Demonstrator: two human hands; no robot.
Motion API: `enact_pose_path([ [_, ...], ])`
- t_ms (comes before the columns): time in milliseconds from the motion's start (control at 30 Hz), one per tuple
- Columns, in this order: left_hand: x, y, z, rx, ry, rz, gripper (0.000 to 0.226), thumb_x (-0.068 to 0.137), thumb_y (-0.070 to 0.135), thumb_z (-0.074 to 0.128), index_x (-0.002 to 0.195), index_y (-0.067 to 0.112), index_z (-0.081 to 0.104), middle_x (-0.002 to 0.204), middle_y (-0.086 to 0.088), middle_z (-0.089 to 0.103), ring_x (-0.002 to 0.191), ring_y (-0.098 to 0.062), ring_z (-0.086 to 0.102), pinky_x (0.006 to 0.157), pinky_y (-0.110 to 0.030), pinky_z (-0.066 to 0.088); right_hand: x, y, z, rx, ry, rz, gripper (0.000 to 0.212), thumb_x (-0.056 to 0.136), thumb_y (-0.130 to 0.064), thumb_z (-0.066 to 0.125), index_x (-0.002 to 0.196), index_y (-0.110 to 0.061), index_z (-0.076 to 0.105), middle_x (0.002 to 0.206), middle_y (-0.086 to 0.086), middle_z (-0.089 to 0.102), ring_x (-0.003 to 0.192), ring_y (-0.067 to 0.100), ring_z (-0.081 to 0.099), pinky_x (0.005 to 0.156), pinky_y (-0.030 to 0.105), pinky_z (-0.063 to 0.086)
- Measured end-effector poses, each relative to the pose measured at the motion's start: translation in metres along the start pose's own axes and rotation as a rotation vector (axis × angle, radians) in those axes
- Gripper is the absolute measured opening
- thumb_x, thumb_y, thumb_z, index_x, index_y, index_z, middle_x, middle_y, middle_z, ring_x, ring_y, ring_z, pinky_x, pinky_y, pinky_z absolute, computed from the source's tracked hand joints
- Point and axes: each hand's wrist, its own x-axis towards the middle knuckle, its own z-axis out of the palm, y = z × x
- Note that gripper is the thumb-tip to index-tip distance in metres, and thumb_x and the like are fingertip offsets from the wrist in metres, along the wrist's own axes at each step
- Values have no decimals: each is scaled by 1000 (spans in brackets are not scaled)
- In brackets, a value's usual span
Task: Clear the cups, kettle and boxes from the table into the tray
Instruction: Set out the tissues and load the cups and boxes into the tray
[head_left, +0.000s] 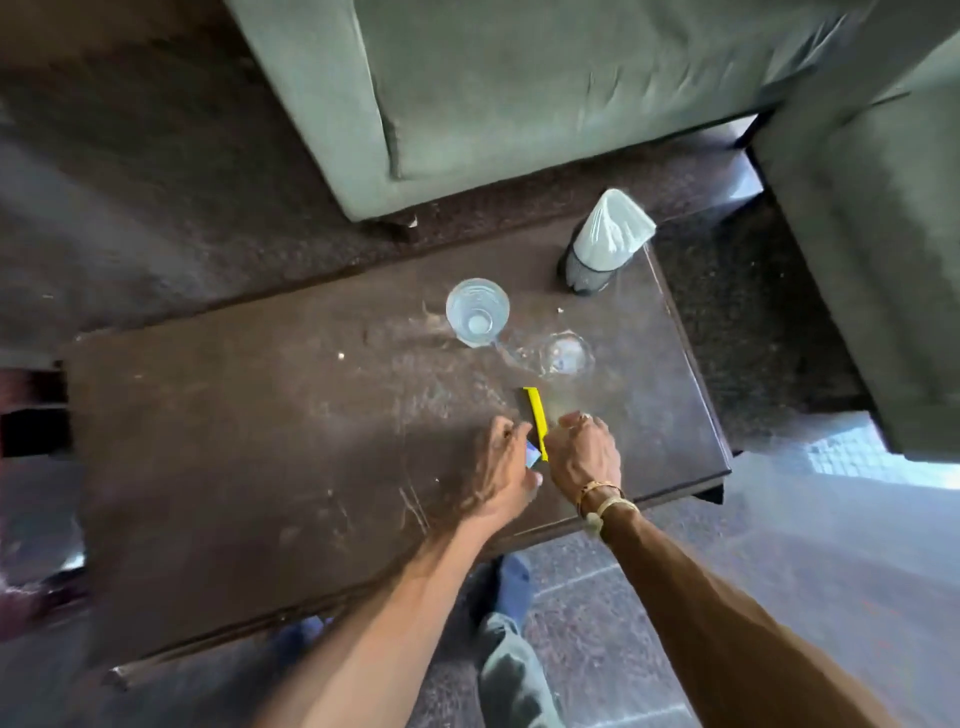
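Note:
A thin box with a yellow edge (536, 421) lies on the dark wooden table (260, 441), between my two hands. My left hand (506, 467) curls its fingers round the box's left side, where a blue-white patch shows. My right hand (584, 454), with bracelets at the wrist, is curled against the box's right side. Beyond them stand a clear plastic cup (477, 312) and a clear glass (565, 354). A dark holder stuffed with white napkins (602, 244) stands at the far right corner. No tray or kettle is in view.
A grey-green sofa (519, 93) runs along the far side of the table and a second seat (883, 234) stands to the right. My feet and trouser leg (506, 649) are at the near edge, on a tiled floor.

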Motion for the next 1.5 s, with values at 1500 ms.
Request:
enact_pose_path([
  [1500, -266, -345, -441, -60, 681, -353, 28, 67, 26, 59, 94, 18, 60, 90, -3, 61, 81, -24, 59, 67, -31, 42, -305, -484, 234, -280, -369, -714, 15, 84, -29, 71, 97, -25, 78, 104, 10, 73, 104, 36, 64, 80, 33, 48],
])
